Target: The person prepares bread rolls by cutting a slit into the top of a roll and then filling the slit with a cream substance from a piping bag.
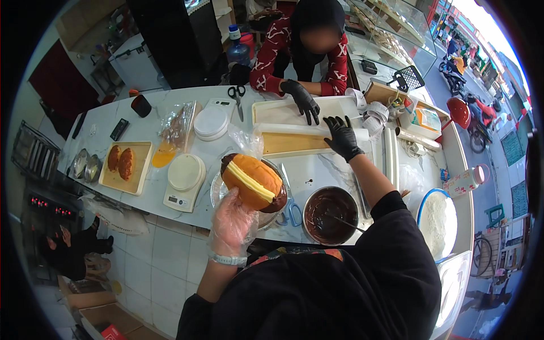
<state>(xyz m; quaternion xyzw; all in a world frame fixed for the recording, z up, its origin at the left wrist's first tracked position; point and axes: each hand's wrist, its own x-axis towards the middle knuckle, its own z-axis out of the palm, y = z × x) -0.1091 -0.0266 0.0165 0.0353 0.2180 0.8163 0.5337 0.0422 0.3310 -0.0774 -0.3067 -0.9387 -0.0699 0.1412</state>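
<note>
My left hand (231, 218), in a clear plastic glove, grips a split bun (256, 180) from below. Pale yellow cream fills the bun's slit, and its ends are coated in chocolate. Under it sits a silver round dish (216, 194), partly hidden. My right hand (343, 139), gloved in black, reaches forward with fingers spread over the right end of a white sheet or roll (294, 129) along a shallow tan tray (292, 153). Whether it touches the sheet, I cannot tell. Close to me stands a metal bowl (331, 188) of melted chocolate with a utensil (347, 223) in it.
Across the table a person's black-gloved hand (303, 102) is over the tray area. Blue-handled scissors (295, 212) lie beside the chocolate bowl. To the left are two scales (185, 173) (212, 122) and a tray (148, 164) with two buns. A blue-rimmed tub (439, 224) stands right.
</note>
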